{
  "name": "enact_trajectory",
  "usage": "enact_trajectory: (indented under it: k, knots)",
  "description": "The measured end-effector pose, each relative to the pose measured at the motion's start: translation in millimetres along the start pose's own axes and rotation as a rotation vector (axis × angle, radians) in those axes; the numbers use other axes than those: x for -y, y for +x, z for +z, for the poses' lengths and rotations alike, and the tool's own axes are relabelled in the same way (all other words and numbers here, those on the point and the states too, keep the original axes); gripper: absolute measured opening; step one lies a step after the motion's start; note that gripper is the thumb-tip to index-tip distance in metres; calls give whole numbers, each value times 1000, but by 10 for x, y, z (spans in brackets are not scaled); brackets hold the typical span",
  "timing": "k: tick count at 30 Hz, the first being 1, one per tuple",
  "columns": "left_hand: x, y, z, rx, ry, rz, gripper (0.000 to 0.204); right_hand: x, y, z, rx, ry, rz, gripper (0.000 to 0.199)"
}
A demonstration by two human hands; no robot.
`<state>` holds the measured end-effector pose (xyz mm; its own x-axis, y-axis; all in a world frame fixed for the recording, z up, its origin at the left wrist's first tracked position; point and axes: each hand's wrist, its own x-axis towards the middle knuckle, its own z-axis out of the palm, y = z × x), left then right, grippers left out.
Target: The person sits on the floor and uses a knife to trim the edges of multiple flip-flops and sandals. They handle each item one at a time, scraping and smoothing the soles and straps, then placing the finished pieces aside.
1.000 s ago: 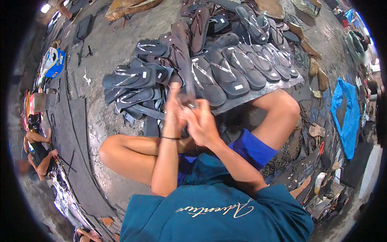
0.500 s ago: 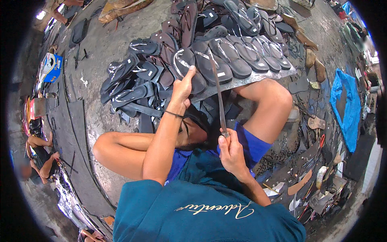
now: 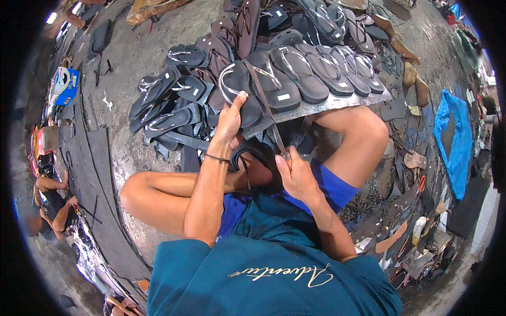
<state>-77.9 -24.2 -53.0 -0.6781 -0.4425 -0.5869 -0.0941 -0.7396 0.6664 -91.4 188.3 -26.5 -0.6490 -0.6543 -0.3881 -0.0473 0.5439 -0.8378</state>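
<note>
My left hand (image 3: pixel 230 118) grips the heel end of a black flip-flop (image 3: pixel 247 108) with a silvery thong strap, thumb on top of the footbed. In my right hand (image 3: pixel 296 174), the fingers are wrapped round the handle of a long, narrow knife (image 3: pixel 262 94). Its blade slants up and left, lying along the right edge of that flip-flop. A dark flip-flop with a white label (image 3: pixel 278 95) lies just right of the blade. It belongs to a row of strapped flip-flops (image 3: pixel 308 79) on a grey sheet (image 3: pixel 337 101) by my right knee.
Piled flip-flops (image 3: pixel 184 89) spread beyond and left of the row. A blue plastic sheet (image 3: pixel 453 142) lies far right, near scraps and tools. A blue-white box (image 3: pixel 66 87) and dark sheet material (image 3: pixel 100 195) are on the left, where another person (image 3: pixel 55 210) sits.
The knife has swung left, from over the neighbouring flip-flop to the edge of the held one. My right hand has moved up slightly; my left hand has shifted a little left with its flip-flop.
</note>
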Motion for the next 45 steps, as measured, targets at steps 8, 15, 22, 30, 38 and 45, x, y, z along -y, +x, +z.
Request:
enact_trajectory:
  k: [8, 15, 22, 30, 38, 45]
  knots:
    - [253, -197, 217, -76, -187, 3, 34, -76, 458, 107, -123, -335, -45, 29]
    - [366, -232, 244, -53, -396, -47, 33, -250, 674, 237, -209, -536, -158, 36]
    - [388, -171, 154, -35, -426, -67, 30, -482, 1071, 280, -269, -587, -522, 48]
    - [306, -182, 120, -14, -384, -73, 31, -938, 1479, 309, -55, 832, -167, 48]
    - [156, -496, 53, -14, -273, -60, 31, -560, 2022, 323, -109, 372, -173, 40]
    - [-97, -1168, -424, -192, 161, 186, 41, 865, 2004, 774, -485, 591, -573, 46]
